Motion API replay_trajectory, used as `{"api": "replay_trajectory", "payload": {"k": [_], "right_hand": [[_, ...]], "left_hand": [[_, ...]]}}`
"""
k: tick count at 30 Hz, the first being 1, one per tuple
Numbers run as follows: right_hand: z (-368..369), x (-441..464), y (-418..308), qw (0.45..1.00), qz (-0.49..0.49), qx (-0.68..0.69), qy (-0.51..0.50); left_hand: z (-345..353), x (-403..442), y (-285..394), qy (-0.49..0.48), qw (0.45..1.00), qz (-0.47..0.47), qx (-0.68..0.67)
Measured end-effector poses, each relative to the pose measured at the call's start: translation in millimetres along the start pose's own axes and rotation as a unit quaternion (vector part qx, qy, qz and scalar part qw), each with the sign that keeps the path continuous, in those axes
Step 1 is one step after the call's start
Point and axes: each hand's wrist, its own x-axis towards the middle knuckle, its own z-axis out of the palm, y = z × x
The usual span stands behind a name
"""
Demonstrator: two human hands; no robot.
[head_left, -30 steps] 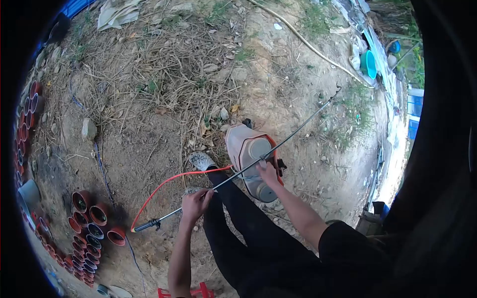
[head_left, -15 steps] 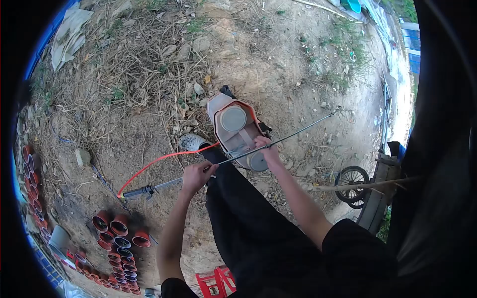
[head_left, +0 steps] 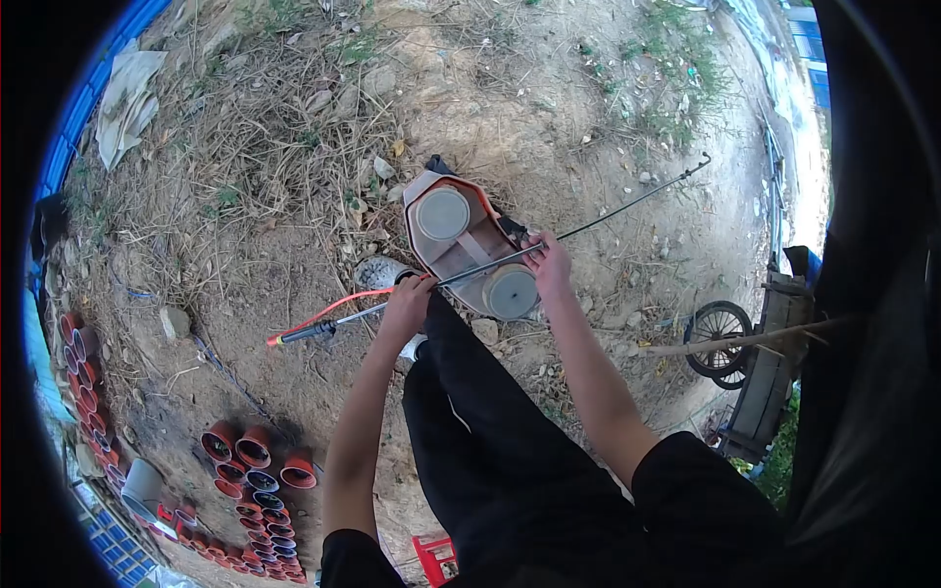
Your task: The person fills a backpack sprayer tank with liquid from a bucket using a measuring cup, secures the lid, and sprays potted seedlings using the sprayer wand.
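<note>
A long thin spray wand slants across the view, its bent nozzle tip at the upper right and its black handle at the lower left. My left hand is closed round the shaft above the handle. Farther along, my right hand grips the wand with bent fingers. An orange hose curves from the handle end towards a backpack sprayer tank. The tank is on the ground beneath the wand, with two round lids on its top. Part of it is hidden by the wand.
My shoe is beside the tank. Rows of plant pots stand at the lower left. To the right is a wooden cart with spoked wheels and a pole across it. A red plastic stool is near my legs; dry stalks cover the ground.
The wand has shifted right, its tip higher in view. My right hand has moved slightly right, and my left hand is up and to the right. The camera view has also shifted.
</note>
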Motion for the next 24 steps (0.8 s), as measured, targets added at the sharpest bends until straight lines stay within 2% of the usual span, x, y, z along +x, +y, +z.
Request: {"api": "replay_trajectory", "payload": {"k": [5,8,10,12,13,14,17,20,24], "right_hand": [[-34.2,-16.2,-7.9,0.998,-0.034,0.004,0.045],[-67.3,-3.0,12.5,0.997,-0.008,-0.012,0.079],[-86.3,5.2,31.8,0.987,-0.003,0.04,0.155],[-96.8,3.6,42.8,0.99,-0.004,0.043,0.132],[-105.6,11.5,51.5,0.989,0.038,0.032,0.138],[-118.4,25.1,65.6,0.986,0.081,0.021,0.144],[-151.2,71.9,115.8,0.987,0.074,-0.005,0.146],[-119.2,39.7,108.0,0.981,0.099,0.023,0.167],[-110.1,30.0,106.9,0.987,0.094,0.015,0.133]], "left_hand": [[10.8,5.7,11.2,0.07,0.997,-0.003,0.021],[-1.8,19.8,24.9,0.116,0.99,0.01,0.078],[-5.2,32.9,24.1,0.147,0.982,0.03,0.111],[-8.2,40.8,21.8,0.176,0.969,0.014,0.17],[-9.7,41.1,23.3,0.178,0.969,0.015,0.173],[-14.0,41.3,28.8,0.184,0.964,-0.023,0.191],[-13.3,28.6,25.8,0.186,0.96,-0.086,0.192],[-6.9,-3.4,16.5,0.172,0.964,-0.12,0.165],[15.6,-67.3,-5.2,0.148,0.951,-0.21,0.17]]}}
